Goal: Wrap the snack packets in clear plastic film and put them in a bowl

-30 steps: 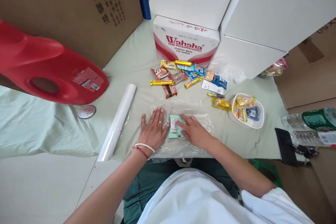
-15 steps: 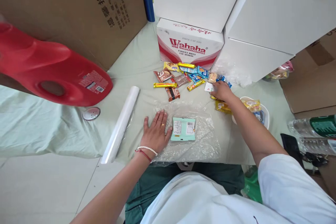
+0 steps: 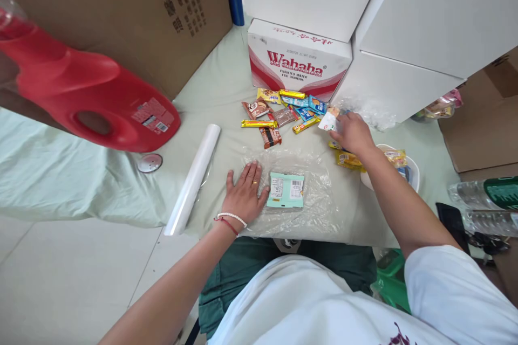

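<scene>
My left hand (image 3: 245,194) lies flat with fingers stretched on the left part of a clear plastic sheet (image 3: 319,215). Just right of its thumb rests a mint-green snack packet (image 3: 285,190), printed label up, on the sheet. My right hand (image 3: 354,132) is closed on a small white snack packet (image 3: 328,121) at the right end of a pile of wrapped snacks. The pile holds yellow bars (image 3: 259,124), brown packets (image 3: 270,137) and blue packets (image 3: 318,105). Yellow packets (image 3: 348,160) lie under and beside my right wrist, partly hidden by it.
A roll of plastic film (image 3: 194,178) lies to the left, near a red detergent jug (image 3: 121,97) and a round disc (image 3: 149,163). Behind the snacks stands a Wahaha water carton (image 3: 299,59). A white bowl (image 3: 415,175) with packets sits right, by plastic bottles (image 3: 481,194).
My right hand has lifted the white packet slightly and tilted it, shifting a little right. My left hand stays flat on the sheet. The whole view has shifted slightly.
</scene>
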`<action>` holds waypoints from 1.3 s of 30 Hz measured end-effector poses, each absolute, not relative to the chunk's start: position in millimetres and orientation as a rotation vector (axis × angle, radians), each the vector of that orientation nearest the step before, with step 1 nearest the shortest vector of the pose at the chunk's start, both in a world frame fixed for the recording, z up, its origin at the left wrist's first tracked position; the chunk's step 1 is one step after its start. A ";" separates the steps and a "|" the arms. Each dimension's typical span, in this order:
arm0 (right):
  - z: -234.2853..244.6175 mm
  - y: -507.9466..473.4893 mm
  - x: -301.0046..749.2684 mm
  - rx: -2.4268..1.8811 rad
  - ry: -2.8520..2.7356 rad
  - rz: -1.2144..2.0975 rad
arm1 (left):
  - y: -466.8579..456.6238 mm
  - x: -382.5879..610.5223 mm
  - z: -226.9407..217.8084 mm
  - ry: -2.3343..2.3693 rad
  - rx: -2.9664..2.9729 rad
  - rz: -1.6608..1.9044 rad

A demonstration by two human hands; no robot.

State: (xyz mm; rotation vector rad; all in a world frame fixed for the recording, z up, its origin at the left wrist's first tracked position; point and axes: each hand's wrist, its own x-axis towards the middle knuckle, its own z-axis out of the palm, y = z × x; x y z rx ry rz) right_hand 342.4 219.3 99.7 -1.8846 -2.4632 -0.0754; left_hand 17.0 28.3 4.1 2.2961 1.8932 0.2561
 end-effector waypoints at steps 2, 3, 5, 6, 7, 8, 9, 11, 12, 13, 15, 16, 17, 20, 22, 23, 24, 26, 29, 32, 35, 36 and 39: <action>113.4 193.1 321.6 -1.741 -2.457 0.062 | 28.1 16.9 3.7 1.890 2.302 0.251; 117.8 177.3 308.8 -1.658 -2.492 0.179 | 28.0 16.8 3.6 1.891 2.303 0.247; 119.4 143.4 280.9 -1.497 -2.597 0.418 | 28.0 16.7 3.8 1.894 2.304 0.243; 116.5 127.0 267.3 -1.437 -2.653 0.500 | 28.0 16.6 4.2 1.893 2.305 0.241; 111.5 112.0 255.0 -1.394 -2.705 0.556 | 28.0 16.5 4.8 1.890 2.308 0.239; 104.8 98.9 244.5 -1.363 -2.758 0.587 | 27.9 16.4 5.4 1.884 2.312 0.234; 97.1 87.9 236.1 -1.343 -2.809 0.597 | 27.9 16.2 6.1 1.879 2.315 0.231; 81.6 72.2 225.8 -1.314 -2.890 0.559 | 27.6 15.7 7.1 1.873 2.316 0.226; 74.9 67.1 223.5 -1.303 -2.914 0.518 | 27.5 15.4 7.3 1.872 2.315 0.227; 69.5 63.3 222.7 -1.295 -2.931 0.470 | 27.5 15.1 7.4 1.872 2.313 0.232; 63.2 58.8 223.7 -1.277 -2.966 0.375 | 27.5 14.4 6.7 1.869 2.311 0.252; 62.0 57.7 224.7 -1.268 -2.987 0.332 | 27.6 14.2 6.2 1.869 2.310 0.266; 61.6 57.2 225.7 -1.262 -3.008 0.292 | 27.7 14.1 5.6 1.871 2.306 0.284; 61.9 58.6 226.8 -1.252 -3.027 0.185 | 27.8 14.2 4.1 1.882 2.292 0.332; 60.7 61.6 225.3 -1.221 -3.032 0.141 | 27.6 14.6 3.3 1.877 2.293 0.354; 59.5 63.6 224.1 -1.194 -3.040 0.128 | 27.6 14.7 2.8 1.872 2.293 0.364; 57.9 65.7 222.9 -1.165 -3.049 0.124 | 27.6 14.6 2.1 1.869 2.291 0.375; 55.1 69.9 222.2 -1.119 -3.059 0.145 | 28.1 13.7 0.1 1.866 2.273 0.408; 54.6 73.1 230.9 -1.056 -3.009 0.275 | 29.5 8.9 -4.1 1.878 2.202 0.505; 59.1 65.0 255.3 -0.946 -2.833 0.419 | 28.1 -0.5 -6.0 1.886 2.136 0.644; 59.8 40.2 288.8 -0.853 -2.682 0.481 | 20.4 -13.1 -3.0 1.843 2.191 0.750; 57.2 29.1 299.7 -0.844 -2.668 0.481 | 16.8 -17.8 -1.5 1.803 2.237 0.763; 40.9 -2.2 325.7 -0.906 -2.660 0.426 | 7.0 -33.7 1.8 1.626 2.372 0.691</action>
